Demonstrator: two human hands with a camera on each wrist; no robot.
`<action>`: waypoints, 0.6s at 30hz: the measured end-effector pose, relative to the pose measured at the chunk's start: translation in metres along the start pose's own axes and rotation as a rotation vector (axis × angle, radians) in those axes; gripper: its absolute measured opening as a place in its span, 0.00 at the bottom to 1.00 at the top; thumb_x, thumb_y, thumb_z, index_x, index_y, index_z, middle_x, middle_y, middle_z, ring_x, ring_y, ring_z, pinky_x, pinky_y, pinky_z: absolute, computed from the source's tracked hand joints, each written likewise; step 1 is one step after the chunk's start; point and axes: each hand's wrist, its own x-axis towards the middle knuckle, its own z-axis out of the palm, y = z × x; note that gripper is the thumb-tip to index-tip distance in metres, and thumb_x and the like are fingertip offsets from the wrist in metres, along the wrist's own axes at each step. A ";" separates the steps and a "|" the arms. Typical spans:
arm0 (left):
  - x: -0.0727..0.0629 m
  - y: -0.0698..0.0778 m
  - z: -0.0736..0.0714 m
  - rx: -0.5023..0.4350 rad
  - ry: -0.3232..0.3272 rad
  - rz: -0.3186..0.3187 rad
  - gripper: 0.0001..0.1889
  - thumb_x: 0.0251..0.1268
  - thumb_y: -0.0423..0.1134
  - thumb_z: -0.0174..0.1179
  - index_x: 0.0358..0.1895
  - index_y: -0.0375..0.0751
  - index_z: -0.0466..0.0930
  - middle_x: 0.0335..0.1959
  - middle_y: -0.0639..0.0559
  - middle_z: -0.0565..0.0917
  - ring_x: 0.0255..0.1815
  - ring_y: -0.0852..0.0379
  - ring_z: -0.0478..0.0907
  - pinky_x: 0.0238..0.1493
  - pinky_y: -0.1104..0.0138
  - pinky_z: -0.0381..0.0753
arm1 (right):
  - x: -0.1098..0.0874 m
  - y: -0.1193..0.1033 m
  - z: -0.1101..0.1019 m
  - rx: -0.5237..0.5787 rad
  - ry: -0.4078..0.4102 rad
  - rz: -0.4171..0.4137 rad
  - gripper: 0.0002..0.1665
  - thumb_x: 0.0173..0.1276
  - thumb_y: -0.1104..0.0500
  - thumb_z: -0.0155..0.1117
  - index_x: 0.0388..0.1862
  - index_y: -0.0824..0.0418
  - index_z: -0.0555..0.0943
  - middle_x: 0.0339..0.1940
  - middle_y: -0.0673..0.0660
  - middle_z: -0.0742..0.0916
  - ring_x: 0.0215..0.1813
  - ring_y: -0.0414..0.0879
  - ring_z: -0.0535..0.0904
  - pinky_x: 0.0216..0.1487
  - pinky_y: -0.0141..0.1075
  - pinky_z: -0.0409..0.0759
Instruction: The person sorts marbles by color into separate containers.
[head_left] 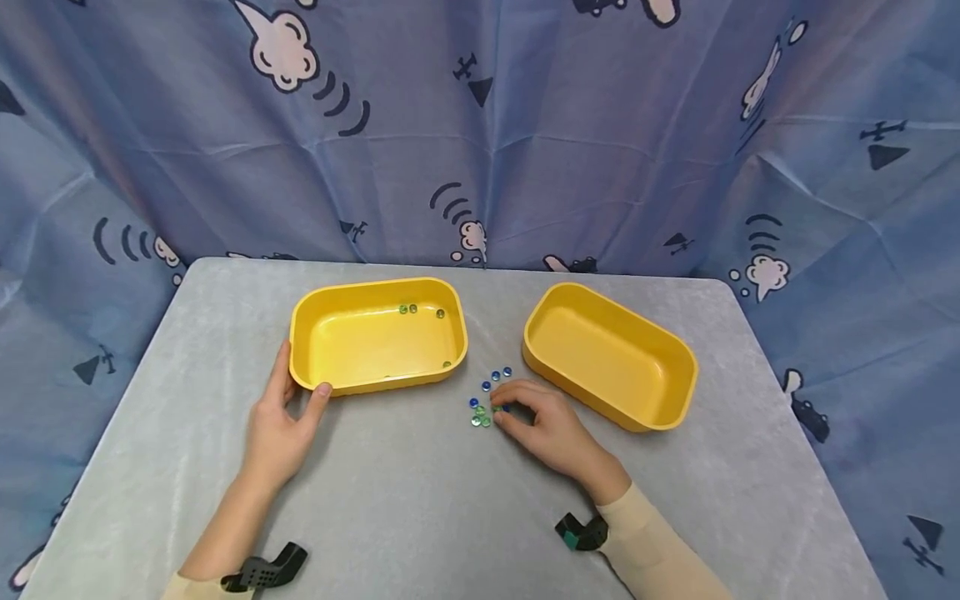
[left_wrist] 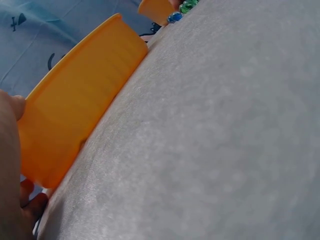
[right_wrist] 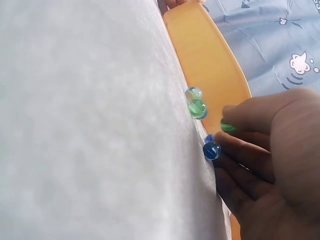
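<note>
Near cream sleeve (head_left: 663, 546) | pinching green marble (right_wrist: 228, 127) in right hand (head_left: 551, 429) | gripping left tub (head_left: 348, 340) with spread left hand (head_left: 280, 429) | likely picking; needs steady lift

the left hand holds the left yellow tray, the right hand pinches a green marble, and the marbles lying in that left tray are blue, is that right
Not quite: the marbles lying in the left yellow tray are green, not blue, as the head view shows. The left hand does hold that tray, and the right hand does pinch a green marble.
</note>
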 end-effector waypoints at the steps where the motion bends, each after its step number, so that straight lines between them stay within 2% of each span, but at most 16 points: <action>1: 0.000 0.000 -0.001 -0.002 0.002 0.005 0.46 0.78 0.34 0.68 0.91 0.41 0.50 0.80 0.29 0.69 0.75 0.29 0.74 0.68 0.84 0.65 | 0.001 -0.001 0.000 0.001 0.000 0.002 0.10 0.76 0.60 0.76 0.53 0.55 0.92 0.58 0.46 0.90 0.66 0.43 0.84 0.71 0.48 0.80; 4: 0.000 -0.001 -0.002 -0.004 0.005 0.016 0.45 0.80 0.33 0.66 0.90 0.39 0.50 0.78 0.26 0.72 0.74 0.28 0.75 0.68 0.84 0.66 | 0.002 -0.005 -0.001 0.007 0.000 0.003 0.09 0.76 0.60 0.75 0.53 0.55 0.91 0.56 0.46 0.91 0.63 0.41 0.85 0.68 0.47 0.82; 10: 0.001 0.001 -0.003 -0.024 -0.012 0.015 0.43 0.82 0.32 0.63 0.90 0.36 0.49 0.82 0.28 0.67 0.76 0.28 0.73 0.68 0.84 0.65 | 0.007 -0.011 -0.004 0.029 0.025 -0.018 0.10 0.78 0.59 0.74 0.55 0.57 0.91 0.53 0.46 0.92 0.58 0.40 0.86 0.63 0.48 0.85; 18: 0.004 0.005 -0.003 -0.041 -0.059 -0.036 0.42 0.85 0.35 0.60 0.91 0.40 0.46 0.86 0.34 0.60 0.81 0.33 0.67 0.68 0.85 0.64 | 0.018 -0.021 -0.007 0.092 0.083 -0.046 0.10 0.79 0.62 0.72 0.55 0.60 0.91 0.51 0.50 0.92 0.53 0.43 0.87 0.57 0.53 0.87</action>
